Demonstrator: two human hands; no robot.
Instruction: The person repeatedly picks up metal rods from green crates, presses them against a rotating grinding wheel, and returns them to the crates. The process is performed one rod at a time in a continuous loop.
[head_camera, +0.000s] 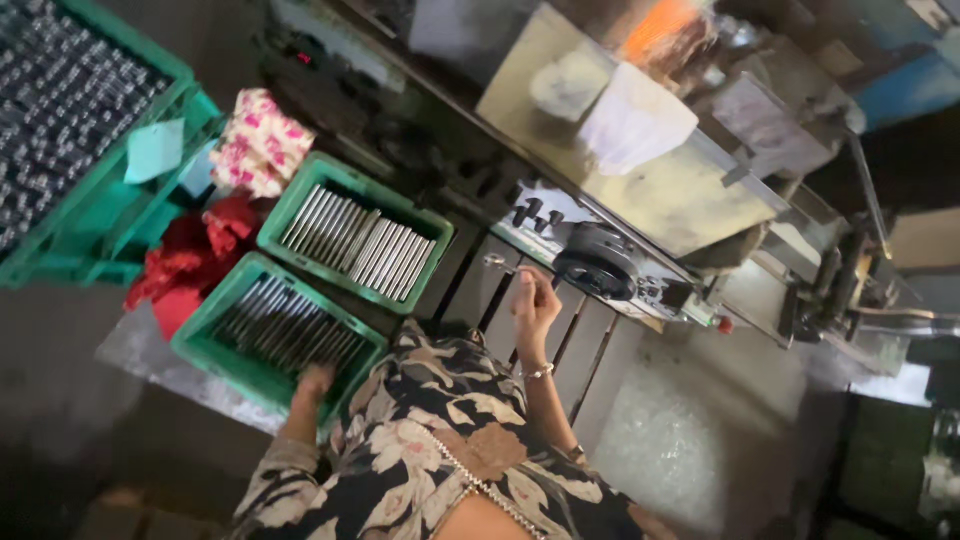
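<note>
I see the grey metal machine (650, 200) far right, two green slatted crates (355, 235) of shiny round rods left. My left hand (315, 380) dips into the near crate (275, 330), grip hidden; right hand (535, 305) pinches one slim rod (497, 263).

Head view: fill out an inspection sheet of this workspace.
Surface: grey metal bench, worn.
Job's things: two green plastic crates; near crate holds dark metal rods, far crate shiny silver rods.
Clutter: red cloth, floral pink-white cloth.
Grippers: left hand in near crate on rods; right hand holds small metal piece by grey machine.
Cables: nothing seen.
Surroundings: large green crate of small metal parts; dim workshop.
</note>
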